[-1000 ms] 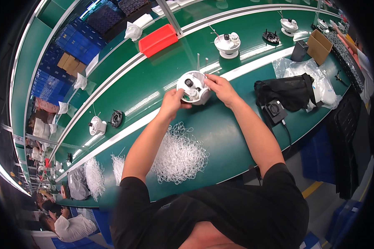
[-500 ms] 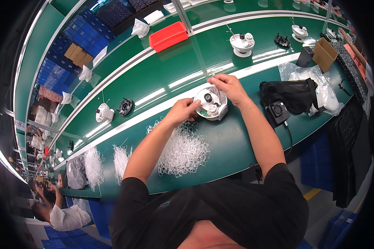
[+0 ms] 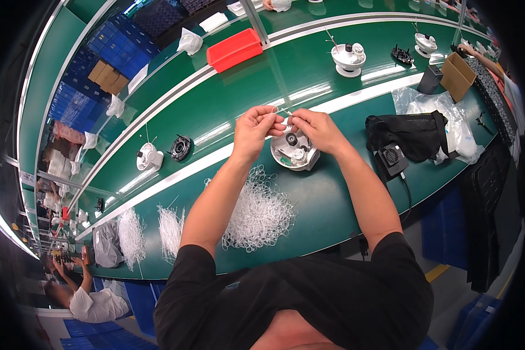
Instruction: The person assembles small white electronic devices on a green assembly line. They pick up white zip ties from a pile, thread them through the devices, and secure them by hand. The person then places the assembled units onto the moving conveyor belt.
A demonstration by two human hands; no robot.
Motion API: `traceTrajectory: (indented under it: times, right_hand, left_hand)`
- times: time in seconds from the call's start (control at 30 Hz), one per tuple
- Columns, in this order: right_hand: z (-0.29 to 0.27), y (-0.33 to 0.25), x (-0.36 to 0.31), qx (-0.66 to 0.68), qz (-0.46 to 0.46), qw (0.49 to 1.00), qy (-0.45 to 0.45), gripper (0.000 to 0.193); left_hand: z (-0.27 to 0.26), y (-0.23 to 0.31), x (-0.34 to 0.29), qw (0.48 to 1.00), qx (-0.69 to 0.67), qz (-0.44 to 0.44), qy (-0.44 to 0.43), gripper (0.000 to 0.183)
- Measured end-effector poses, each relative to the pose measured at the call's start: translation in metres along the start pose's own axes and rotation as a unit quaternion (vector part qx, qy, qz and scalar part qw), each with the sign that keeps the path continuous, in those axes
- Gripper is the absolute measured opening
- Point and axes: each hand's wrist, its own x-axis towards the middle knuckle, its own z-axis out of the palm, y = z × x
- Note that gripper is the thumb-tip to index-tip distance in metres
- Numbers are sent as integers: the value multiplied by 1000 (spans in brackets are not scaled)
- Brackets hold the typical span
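Note:
A round white device housing [image 3: 296, 158] sits on the green bench in front of me, its open side up. A dark round part and a small white part show inside it. Above its far rim, my left hand [image 3: 254, 132] and my right hand [image 3: 317, 129] are close together with fingertips pinched. Between them runs a thin white cable [image 3: 283, 110], held at both sides. Fingers hide part of the cable and of the rim. A heap of looped white ties [image 3: 259, 210] lies on the bench near my left forearm.
Beyond the bench runs a green conveyor [image 3: 227, 99] carrying white housings [image 3: 348, 58] and black ring parts [image 3: 181, 148]. A red bin [image 3: 235, 50] stands across it. At right lie a black bag [image 3: 405, 135], a small black fan-like device [image 3: 392, 158] and plastic bags. A co-worker [image 3: 96, 303] sits at far left.
My left hand has left the housing's left side and come up to the cable beside my right hand. Housings and black parts on the conveyor have shifted slightly right.

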Motion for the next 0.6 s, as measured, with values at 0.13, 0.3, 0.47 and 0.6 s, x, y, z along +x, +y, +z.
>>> traceTrajectory:
  times: [0.13, 0.3, 0.47, 0.6]
  right_hand:
    - [-2, -4, 0, -17, 14, 1000, -12, 24]
    - [1, -3, -1, -26, 4, 1000, -15, 23]
    - [2, 0, 0, -33, 3, 999, -21, 22]
    - [3, -1, 0, -32, -2, 999, -19, 21]
  left_hand:
    - [1, -5, 4, 999, -30, -14, -21, 22]
    - [0, -10, 4, 996, -81, -17, -22, 21]
    - [-2, -12, 4, 995, -89, -23, -43, 21]
    - [-2, -12, 4, 994, -94, -34, -41, 20]
